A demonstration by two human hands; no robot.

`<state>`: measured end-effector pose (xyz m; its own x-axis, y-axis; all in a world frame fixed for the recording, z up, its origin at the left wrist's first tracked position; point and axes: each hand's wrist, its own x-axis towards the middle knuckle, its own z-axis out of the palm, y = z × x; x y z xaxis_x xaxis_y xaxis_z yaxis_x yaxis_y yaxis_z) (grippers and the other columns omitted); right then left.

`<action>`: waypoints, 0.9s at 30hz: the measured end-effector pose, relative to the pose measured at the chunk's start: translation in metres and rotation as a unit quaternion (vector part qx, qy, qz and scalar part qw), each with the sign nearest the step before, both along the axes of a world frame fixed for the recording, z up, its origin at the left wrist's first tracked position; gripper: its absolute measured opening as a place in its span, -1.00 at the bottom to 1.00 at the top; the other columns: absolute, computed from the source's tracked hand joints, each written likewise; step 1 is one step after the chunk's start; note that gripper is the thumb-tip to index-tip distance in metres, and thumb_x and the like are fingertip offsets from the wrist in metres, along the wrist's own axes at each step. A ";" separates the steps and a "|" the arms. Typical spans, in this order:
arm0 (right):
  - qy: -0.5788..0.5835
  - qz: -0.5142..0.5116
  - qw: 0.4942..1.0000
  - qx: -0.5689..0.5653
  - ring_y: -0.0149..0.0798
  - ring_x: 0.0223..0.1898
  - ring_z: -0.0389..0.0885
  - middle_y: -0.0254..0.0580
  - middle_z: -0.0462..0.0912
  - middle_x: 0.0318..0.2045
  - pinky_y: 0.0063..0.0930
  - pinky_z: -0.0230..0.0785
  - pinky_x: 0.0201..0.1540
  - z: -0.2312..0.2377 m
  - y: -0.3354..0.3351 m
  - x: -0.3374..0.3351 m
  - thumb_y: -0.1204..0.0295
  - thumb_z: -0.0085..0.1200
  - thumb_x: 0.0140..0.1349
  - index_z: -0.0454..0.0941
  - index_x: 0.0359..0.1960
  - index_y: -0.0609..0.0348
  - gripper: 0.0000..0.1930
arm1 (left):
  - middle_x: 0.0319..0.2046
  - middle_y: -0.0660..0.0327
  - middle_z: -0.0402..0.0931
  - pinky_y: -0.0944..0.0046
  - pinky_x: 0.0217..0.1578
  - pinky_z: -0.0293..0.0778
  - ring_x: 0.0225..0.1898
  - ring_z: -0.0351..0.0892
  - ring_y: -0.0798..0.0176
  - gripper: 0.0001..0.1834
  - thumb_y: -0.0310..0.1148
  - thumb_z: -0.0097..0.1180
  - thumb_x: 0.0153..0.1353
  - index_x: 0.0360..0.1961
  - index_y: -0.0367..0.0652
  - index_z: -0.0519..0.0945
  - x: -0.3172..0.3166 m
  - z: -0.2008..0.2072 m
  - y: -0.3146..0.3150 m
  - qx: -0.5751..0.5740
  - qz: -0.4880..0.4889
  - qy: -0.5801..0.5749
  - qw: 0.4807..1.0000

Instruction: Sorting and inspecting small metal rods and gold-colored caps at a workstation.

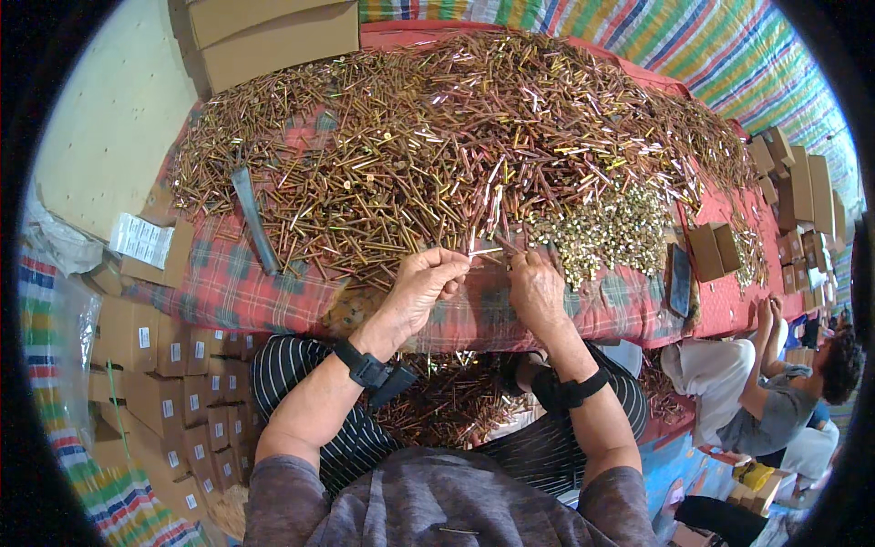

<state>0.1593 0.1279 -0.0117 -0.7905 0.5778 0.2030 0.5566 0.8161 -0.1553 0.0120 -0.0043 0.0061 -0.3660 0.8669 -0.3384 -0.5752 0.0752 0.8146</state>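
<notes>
In front of me my left hand (426,284) is closed in a pinch on a slim shiny metal rod (486,252), which points across toward my right hand (536,290). The fingers of that right hand are bent together close to the rod's far end; what they grip is too small to make out. Just beyond both hands spreads a large heap of gold and copper-coloured metal rods (392,173). A pile of small, shiny, nut-like metal pieces (606,235) lies beyond and right of my right hand.
A red plaid cloth (246,296) covers the work surface. On it lie a grey strip (254,221), a dark tray (679,280) and a small open carton (714,251). Stacked cartons (155,360) stand at left. Another person (775,401) sits at right. More rods (447,401) lie below the surface.
</notes>
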 end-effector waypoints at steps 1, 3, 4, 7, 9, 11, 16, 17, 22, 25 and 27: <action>-0.007 0.003 1.000 0.007 -0.05 -0.35 0.57 -0.04 0.53 -0.42 -0.27 0.44 -0.32 -0.001 0.000 0.001 0.59 0.01 -0.07 0.43 -0.44 0.23 -0.88 | -0.55 0.36 0.46 0.59 -0.58 0.21 -0.59 0.31 0.57 -0.89 -0.42 0.13 0.14 -0.32 -0.22 0.57 0.000 0.000 0.000 -0.002 0.000 -0.008 1.000; -0.013 0.007 1.000 0.014 -0.04 -0.35 0.57 -0.03 0.53 -0.42 -0.26 0.44 -0.33 -0.001 0.000 0.001 0.59 0.01 -0.08 0.43 -0.42 0.23 -0.87 | -0.55 0.36 0.45 0.58 -0.58 0.22 -0.59 0.31 0.57 -0.89 -0.42 0.14 0.14 -0.33 -0.22 0.57 0.000 0.001 0.001 0.007 -0.004 -0.012 1.000; -0.003 -0.011 1.000 0.000 -0.02 -0.34 0.57 -0.02 0.53 -0.43 -0.24 0.44 -0.33 -0.001 0.000 0.000 0.59 0.02 -0.06 0.42 -0.44 0.23 -0.89 | -0.55 0.36 0.45 0.57 -0.57 0.22 -0.58 0.30 0.56 -0.89 -0.42 0.14 0.13 -0.34 -0.22 0.57 0.000 0.001 0.002 0.015 -0.008 -0.016 1.000; 0.053 -0.027 0.997 -0.050 -0.06 -0.36 0.58 -0.05 0.55 -0.44 -0.28 0.44 -0.34 0.013 -0.003 -0.002 0.56 0.05 0.00 0.44 -0.44 0.26 -0.92 | -0.54 0.34 0.47 0.55 -0.55 0.27 -0.55 0.35 0.55 -0.88 -0.42 0.15 0.13 -0.34 -0.24 0.56 0.000 0.000 0.001 0.003 -0.004 -0.008 1.000; 0.096 -0.023 0.991 -0.089 -0.13 -0.38 0.59 -0.09 0.56 -0.45 -0.33 0.44 -0.35 0.026 -0.010 -0.004 0.54 0.07 0.06 0.47 -0.42 0.28 -0.92 | -0.52 0.32 0.49 0.54 -0.53 0.29 -0.54 0.37 0.54 -0.89 -0.43 0.15 0.12 -0.35 -0.25 0.56 0.000 0.000 -0.001 0.000 0.004 -0.004 1.000; 0.230 -0.032 0.858 -0.459 -0.36 -0.41 0.56 -0.23 0.58 -0.44 -0.50 0.42 -0.35 0.036 -0.016 -0.006 0.49 0.09 0.15 0.52 -0.35 0.30 -0.88 | -0.51 0.30 0.51 0.54 -0.52 0.32 -0.53 0.40 0.53 -0.89 -0.44 0.15 0.12 -0.35 -0.25 0.56 0.000 0.000 -0.001 -0.003 0.010 -0.001 1.000; 0.330 0.015 0.778 -0.535 -0.51 -0.36 0.50 -0.30 0.58 -0.42 -0.62 0.38 -0.29 0.032 -0.026 -0.009 0.55 0.08 0.17 0.54 -0.27 0.31 -0.88 | -0.49 0.25 0.53 0.53 -0.49 0.34 -0.50 0.44 0.49 -0.93 -0.48 0.13 0.10 -0.38 -0.25 0.54 0.003 0.003 0.000 0.014 0.008 -0.023 1.000; 0.335 0.022 0.779 -0.529 -0.51 -0.34 0.50 -0.29 0.58 -0.41 -0.62 0.38 -0.27 0.031 -0.028 -0.010 0.58 0.07 0.16 0.54 -0.28 0.30 -0.90 | -0.49 0.25 0.53 0.53 -0.49 0.34 -0.50 0.44 0.49 -0.93 -0.48 0.13 0.10 -0.38 -0.25 0.54 0.003 0.004 0.000 0.014 0.008 -0.023 1.000; 0.311 0.038 0.815 -0.488 -0.53 -0.33 0.50 -0.32 0.58 -0.40 -0.64 0.37 -0.26 0.031 -0.034 -0.010 0.61 0.06 0.16 0.53 -0.29 0.29 -0.91 | -0.50 0.25 0.52 0.50 -0.47 0.32 -0.49 0.42 0.48 -0.97 -0.50 0.11 0.10 -0.43 -0.24 0.53 0.005 0.004 0.000 0.026 0.001 -0.041 0.999; 0.324 0.029 0.797 -0.508 -0.54 -0.34 0.50 -0.33 0.57 -0.40 -0.64 0.37 -0.26 0.035 -0.039 -0.012 0.61 0.05 0.17 0.52 -0.28 0.28 -0.91 | -0.50 0.26 0.52 0.50 -0.48 0.28 -0.50 0.38 0.51 -0.97 -0.51 0.11 0.09 -0.44 -0.23 0.52 0.004 -0.005 0.000 0.068 0.010 -0.058 0.996; 0.338 0.024 0.777 -0.531 -0.54 -0.35 0.50 -0.34 0.57 -0.40 -0.64 0.37 -0.26 0.035 -0.039 -0.012 0.61 0.05 0.17 0.51 -0.27 0.28 -0.90 | -0.50 0.26 0.51 0.51 -0.49 0.26 -0.50 0.36 0.52 -0.97 -0.51 0.11 0.08 -0.45 -0.22 0.52 0.004 -0.007 0.000 0.076 0.013 -0.058 0.995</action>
